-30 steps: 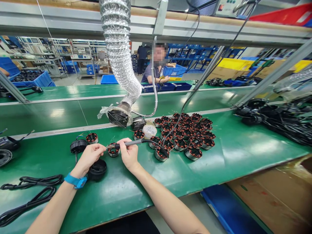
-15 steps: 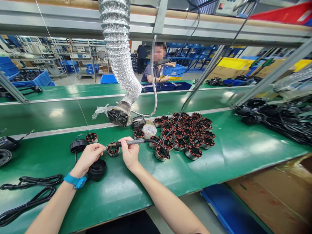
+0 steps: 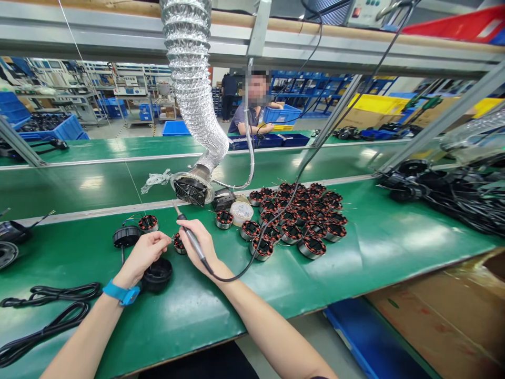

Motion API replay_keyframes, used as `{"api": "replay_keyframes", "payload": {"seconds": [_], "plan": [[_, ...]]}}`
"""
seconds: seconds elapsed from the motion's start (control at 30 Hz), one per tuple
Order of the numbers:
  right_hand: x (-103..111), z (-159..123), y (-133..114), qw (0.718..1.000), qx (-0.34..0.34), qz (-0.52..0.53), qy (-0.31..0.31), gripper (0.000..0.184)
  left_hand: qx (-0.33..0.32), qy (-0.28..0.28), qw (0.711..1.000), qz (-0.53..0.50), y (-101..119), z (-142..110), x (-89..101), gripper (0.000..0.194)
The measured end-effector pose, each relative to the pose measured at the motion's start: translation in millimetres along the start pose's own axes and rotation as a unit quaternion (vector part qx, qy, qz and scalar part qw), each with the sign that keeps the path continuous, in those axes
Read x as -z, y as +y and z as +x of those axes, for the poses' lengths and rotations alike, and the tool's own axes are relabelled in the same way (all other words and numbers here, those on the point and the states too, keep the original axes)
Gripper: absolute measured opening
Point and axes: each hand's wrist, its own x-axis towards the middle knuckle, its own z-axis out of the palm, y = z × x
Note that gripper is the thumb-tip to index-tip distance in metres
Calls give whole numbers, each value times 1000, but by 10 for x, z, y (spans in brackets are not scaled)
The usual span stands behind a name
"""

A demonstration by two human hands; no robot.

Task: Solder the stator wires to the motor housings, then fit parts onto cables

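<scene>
My right hand [image 3: 201,245] is closed around a soldering iron [image 3: 193,243], its metal tip pointing up and away to the left. Pinched together, the fingers of my left hand [image 3: 148,252] hold a thin wire, of which only a tiny end shows. Just right of those fingertips lies a copper-wound stator [image 3: 179,244], partly hidden behind my right hand. A round black housing [image 3: 158,275] sits below my left hand. Behind that hand are a black motor cap [image 3: 126,236] with a cable and another stator [image 3: 148,223].
Several stators [image 3: 292,232] stand grouped on the green bench [image 3: 363,252], near a round white tin [image 3: 241,211]. A fume duct [image 3: 193,189] hangs low over the bench. Coiled black cables [image 3: 51,326] lie at left, and a cable heap [image 3: 445,195] at right. A person [image 3: 252,117] sits opposite.
My right hand has moved slightly left and turned, swinging the soldering iron's tip up and away from the stator and my left fingertips. My left hand has stayed in place.
</scene>
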Motion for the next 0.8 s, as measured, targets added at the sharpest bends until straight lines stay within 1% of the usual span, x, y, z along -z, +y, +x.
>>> {"api": "replay_keyframes", "payload": {"seconds": [0.17,0.27,0.37,0.57,0.63,0.8], "plan": [[-61,16,72,997,34,14,-70,47,-18,-11,1000,-2,17,-21,-14,36],[-102,11,111,995,42,13,-93,50,-25,-16,1000,-9,15,-33,-10,36],[-121,4,121,994,50,2,-101,48,-32,-24,999,-15,4,-38,4,36],[-135,3,81,992,63,-26,-105,45,-38,-41,998,0,-15,-37,31,27],[-142,-3,74,992,66,-42,-101,46,-41,-44,998,16,-22,-38,38,28],[-128,-30,68,993,70,-49,-79,44,-74,-51,993,79,-36,-36,59,27]]}}
